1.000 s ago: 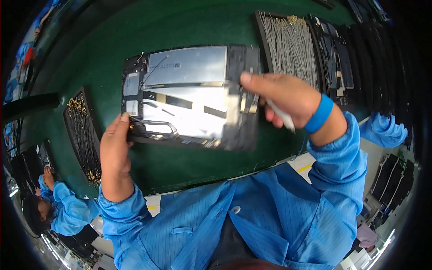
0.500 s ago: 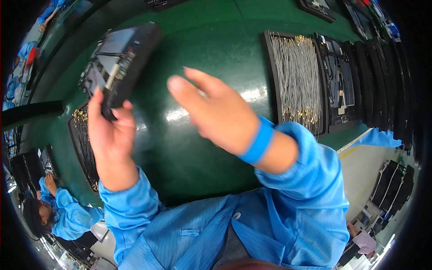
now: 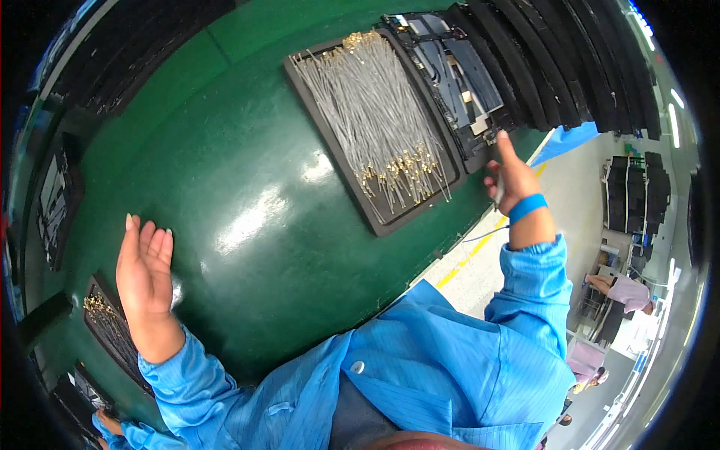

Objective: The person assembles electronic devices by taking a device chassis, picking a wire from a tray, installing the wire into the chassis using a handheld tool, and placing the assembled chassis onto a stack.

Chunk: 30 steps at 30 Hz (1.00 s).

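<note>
The left hand (image 3: 146,276) is loose, empty; the right hand (image 3: 519,182) grips a pale stick (image 3: 499,196) beside an open tablet (image 3: 452,73) not yet lifted.

Green surface (image 3: 225,165). My left grip (image 3: 146,274) spread with nothing in it, above the surface toward its left end. My right grip (image 3: 516,180) at the near edge, fingers curled round a slim pale tool (image 3: 499,195), thumb by the near corner of an opened black device (image 3: 457,79). Just left of that: dark tray (image 3: 391,224), grey gold-tipped cables (image 3: 367,105) inside. Right: row of black panels (image 3: 536,67). Darker cables (image 3: 112,326) near the left end.
</note>
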Each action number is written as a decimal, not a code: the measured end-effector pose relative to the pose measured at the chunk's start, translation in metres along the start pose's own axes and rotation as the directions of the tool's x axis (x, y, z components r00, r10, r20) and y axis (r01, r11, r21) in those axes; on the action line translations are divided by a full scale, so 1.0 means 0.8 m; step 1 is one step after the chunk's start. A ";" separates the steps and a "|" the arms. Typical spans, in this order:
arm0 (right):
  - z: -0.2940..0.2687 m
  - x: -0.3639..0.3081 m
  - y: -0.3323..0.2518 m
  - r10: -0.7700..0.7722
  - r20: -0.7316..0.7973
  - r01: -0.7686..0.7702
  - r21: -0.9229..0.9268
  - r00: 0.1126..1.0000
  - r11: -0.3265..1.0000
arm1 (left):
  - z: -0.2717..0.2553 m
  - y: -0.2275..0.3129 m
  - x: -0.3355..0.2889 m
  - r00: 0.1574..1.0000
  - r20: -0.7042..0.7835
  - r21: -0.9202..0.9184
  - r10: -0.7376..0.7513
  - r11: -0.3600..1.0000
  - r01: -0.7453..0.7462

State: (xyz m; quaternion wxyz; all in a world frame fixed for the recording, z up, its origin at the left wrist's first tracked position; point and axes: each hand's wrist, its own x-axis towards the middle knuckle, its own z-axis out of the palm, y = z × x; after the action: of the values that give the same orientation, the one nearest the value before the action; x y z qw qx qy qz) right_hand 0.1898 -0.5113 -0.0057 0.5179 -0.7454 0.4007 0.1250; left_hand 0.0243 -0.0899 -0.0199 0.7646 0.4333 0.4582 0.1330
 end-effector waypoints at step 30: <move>0.032 -0.031 -0.039 -0.407 0.239 -0.071 0.919 0.881 0.387 | 0.033 -0.047 -0.075 0.991 -0.086 0.326 0.107 0.943 -0.073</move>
State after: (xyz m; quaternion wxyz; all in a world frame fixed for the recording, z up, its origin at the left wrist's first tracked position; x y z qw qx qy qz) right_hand 0.2025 -0.4730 0.0194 0.9223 -0.3318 0.1979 -0.0078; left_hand 0.0058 -0.1622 -0.0090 0.6521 0.5654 0.4922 0.1133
